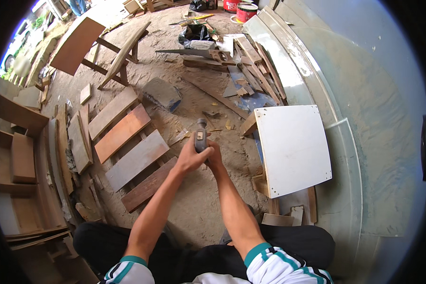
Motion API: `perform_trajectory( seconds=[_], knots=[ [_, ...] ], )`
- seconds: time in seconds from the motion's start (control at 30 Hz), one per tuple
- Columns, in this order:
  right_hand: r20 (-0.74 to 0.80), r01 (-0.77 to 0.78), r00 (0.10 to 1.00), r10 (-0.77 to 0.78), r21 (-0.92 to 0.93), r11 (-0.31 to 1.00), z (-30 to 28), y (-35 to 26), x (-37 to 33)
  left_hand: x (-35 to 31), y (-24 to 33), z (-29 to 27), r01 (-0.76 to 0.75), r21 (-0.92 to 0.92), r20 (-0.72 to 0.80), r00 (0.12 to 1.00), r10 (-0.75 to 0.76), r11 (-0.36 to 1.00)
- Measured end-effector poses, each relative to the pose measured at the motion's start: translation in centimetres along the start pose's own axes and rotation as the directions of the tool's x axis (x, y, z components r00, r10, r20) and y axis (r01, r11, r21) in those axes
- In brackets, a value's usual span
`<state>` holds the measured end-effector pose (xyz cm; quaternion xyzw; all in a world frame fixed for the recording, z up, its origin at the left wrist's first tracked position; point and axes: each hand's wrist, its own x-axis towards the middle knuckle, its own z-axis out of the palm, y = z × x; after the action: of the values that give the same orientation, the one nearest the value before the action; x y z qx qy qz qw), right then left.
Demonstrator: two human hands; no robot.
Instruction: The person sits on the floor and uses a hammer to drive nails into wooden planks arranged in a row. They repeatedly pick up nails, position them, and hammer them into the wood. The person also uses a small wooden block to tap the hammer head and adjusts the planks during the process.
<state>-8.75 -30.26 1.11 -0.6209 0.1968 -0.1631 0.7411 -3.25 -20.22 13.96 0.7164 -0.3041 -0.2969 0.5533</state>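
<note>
Left hand: left hand (pixel 190 157) wrapped round the grey metal-headed hammer (pixel 201 138), thumb across the near end of its head.
Right hand: right hand (pixel 214 153) meets it from the other side, apparently closed on it too; fingers partly hidden.
Hammer: held up in front of the seated person, over the dusty brown floor (pixel 189 210); head uppermost, handle mostly hidden by the hands.
Boards, left: flat orange-brown wooden board (pixel 122 134), pale grey flat board (pixel 137 160), dark brown flat board (pixel 146 187), laid side by side across rails; no hand on them.
Panel, right: white rectangular panel (pixel 294 149), small holes at corners, on a brown wooden frame.
Beyond: rough grey block (pixel 162 93); wooden-handled handsaw (pixel 221 57) by the scrap timber.
Step (judged): hammer being gripped or checked, no blow under way.
Next move (judged): calls for a sure hold on the handle, head kept steady.
</note>
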Motion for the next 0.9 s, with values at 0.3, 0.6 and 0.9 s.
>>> perform_trajectory(
  seconds=[0.3, 0.6, 0.9],
  knots=[
    [-0.180, 0.220, 0.966, -0.184, 0.210, 0.953, 1.5, 0.1, 1.1, -1.8, 4.6, -3.8, -0.103, -0.077, 0.069, 0.992, 0.109, 0.992],
    [-0.178, 0.248, 0.925, -0.335, -0.383, 0.890, 2.3, 0.4, -0.8, -3.5, -1.0, -2.0, 0.012, 0.010, 0.020, 1.000, -0.012, 1.000],
    [-0.175, 0.169, 0.966, -0.190, -0.130, 0.977, 1.8, 5.7, -1.1, -3.3, 0.6, -2.0, 0.018, 0.053, -0.078, 0.997, -0.014, 0.998]
  ],
)
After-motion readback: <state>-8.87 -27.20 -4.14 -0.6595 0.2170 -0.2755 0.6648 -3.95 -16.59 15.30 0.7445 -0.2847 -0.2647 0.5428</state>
